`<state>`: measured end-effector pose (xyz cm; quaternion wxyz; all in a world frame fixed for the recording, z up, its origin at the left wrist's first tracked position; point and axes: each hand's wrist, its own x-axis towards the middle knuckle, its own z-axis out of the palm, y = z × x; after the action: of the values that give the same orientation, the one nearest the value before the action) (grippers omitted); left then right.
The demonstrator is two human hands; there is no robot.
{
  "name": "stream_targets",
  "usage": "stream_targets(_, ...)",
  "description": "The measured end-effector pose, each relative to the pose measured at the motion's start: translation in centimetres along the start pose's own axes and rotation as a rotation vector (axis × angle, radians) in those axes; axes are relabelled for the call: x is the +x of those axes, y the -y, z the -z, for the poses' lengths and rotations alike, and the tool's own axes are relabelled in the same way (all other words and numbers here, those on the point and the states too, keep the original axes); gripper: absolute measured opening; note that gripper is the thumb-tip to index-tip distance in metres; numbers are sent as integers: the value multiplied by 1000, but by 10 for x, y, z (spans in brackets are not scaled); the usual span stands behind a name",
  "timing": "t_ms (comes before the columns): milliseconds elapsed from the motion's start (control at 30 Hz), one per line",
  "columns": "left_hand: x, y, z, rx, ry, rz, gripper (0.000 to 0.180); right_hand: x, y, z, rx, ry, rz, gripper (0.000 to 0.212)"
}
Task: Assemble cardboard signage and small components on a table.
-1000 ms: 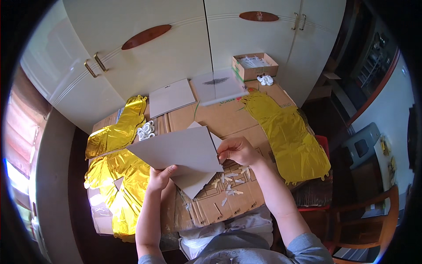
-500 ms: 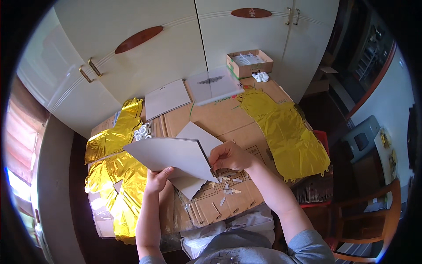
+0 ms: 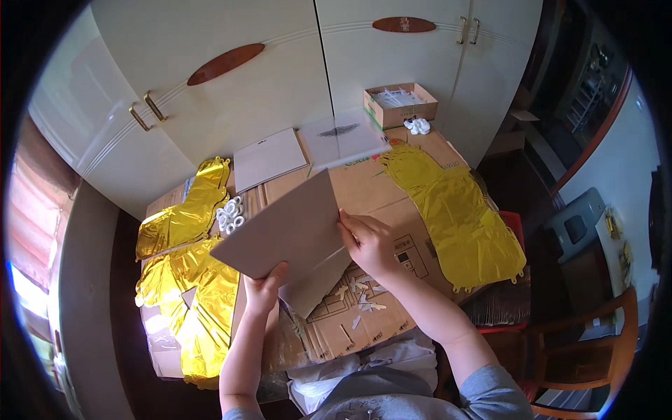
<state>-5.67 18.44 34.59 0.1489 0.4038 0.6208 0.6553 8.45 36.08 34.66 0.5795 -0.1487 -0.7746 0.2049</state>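
Note:
A flat grey-brown cardboard sheet (image 3: 285, 227) is held up at a tilt over the table. My left hand (image 3: 264, 288) grips its lower edge, with the thumb on the near face. At the sheet's right edge my right hand (image 3: 369, 243) has its fingers bent and closed on the border; the fingertips are partly hidden. Below it, another grey sheet (image 3: 313, 288) lies on the cardboard-covered tabletop (image 3: 367, 196), largely covered by the raised one. Small torn paper scraps (image 3: 362, 303) are scattered beneath my right forearm.
Gold foil balloons lie flat at the left (image 3: 192, 280) and right (image 3: 465, 224). White rolls (image 3: 230, 214) sit beside the left foil. At the back are a grey board (image 3: 271, 159), a clear sheet (image 3: 343, 140), a box of white sticks (image 3: 400, 105) and a white bundle (image 3: 418, 126).
The held sheet has turned to stand more upright, its top corner higher, showing its broad face. My right hand has moved up along its edge.

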Motion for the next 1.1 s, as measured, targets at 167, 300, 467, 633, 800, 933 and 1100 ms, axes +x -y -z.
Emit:
stream_targets(167,-8,-15,-13,40,79,-141,17,5,6,7,-77,7,55,14)
stream_targets(300,0,-16,-4,-56,61,-26,15,-12,-14,-6,495,-25,-322,6)
stream_targets(467,1,-7,10,-226,25,167,17,-1,-7,7,984,237,-676,8)
stream_targets(633,1,-3,12,-380,53,306,25,0,-16,13,1208,401,-790,11)
stream_targets(800,5,-9,9,-384,39,321,24,5,-12,14,1193,398,-957,12)
stream_targets(933,3,-14,1,-273,-9,242,21,1,-7,6,687,217,-598,13)
stream_targets(1100,1,-9,3,-89,30,128,20,-1,-5,3,300,90,-311,10)
